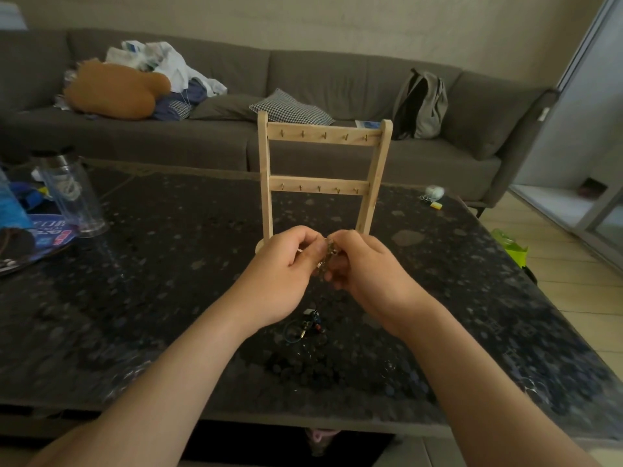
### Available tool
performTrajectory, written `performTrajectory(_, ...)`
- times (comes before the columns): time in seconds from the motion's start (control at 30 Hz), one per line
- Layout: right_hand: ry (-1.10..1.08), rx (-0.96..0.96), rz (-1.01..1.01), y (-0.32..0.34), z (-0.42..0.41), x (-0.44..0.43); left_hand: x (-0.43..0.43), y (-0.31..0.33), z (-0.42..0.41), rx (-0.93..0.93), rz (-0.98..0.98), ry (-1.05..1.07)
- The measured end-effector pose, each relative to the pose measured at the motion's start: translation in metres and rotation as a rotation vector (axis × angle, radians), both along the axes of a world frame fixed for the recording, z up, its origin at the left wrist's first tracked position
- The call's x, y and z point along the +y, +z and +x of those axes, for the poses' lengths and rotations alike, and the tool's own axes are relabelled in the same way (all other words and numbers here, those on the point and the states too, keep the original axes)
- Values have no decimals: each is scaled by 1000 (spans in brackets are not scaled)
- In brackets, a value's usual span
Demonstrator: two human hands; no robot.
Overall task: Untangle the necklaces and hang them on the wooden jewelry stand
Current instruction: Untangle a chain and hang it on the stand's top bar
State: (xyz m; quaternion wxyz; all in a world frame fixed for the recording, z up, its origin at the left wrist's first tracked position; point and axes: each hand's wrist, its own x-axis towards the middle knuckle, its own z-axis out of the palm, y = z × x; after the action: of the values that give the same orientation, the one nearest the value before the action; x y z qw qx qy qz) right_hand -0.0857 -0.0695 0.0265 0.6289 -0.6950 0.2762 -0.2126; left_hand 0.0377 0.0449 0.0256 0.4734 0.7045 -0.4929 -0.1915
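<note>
Wooden and pale, the jewelry stand (265,183) is standing upright on the dark speckled table (161,298) at twelve o'clock from my hands, its two crossbars each showing a row of small pegs. I am holding my left hand (286,264) and my right hand (362,264) close together in front of the stand's foot. The fingers of both are curling in and pinching a small silvery necklace tangle (326,255) between them. The knot is hanging in the air between my fingertips, above the tabletop. I cannot tell how many chains are in it.

At six o'clock from my hands a second jewelry heap (308,325) with a thin blue loop is lying on the table, apart from both hands. At nine o'clock a clear bottle (72,197) is standing near the table's left edge.

Beyond the table a grey sofa (337,79) is stretching across, carrying a backpack (423,106) toward one o'clock, a checked cushion (291,107) behind the stand's top, and a brown plush toy (114,91) toward ten o'clock.
</note>
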Motion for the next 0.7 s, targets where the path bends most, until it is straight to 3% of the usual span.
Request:
performTrajectory(0.17, 3, -87, -95, 2, -2, 1, 0, 2, -1, 162, 11, 34)
performTrajectory(0.43, 25, -165, 231, 5, 3, 8, 2, 6, -2, 165, 1, -9)
performTrajectory(0.7, 111, -96, 229, 7, -6, -1, 2, 7, -7, 215, 8, 27)
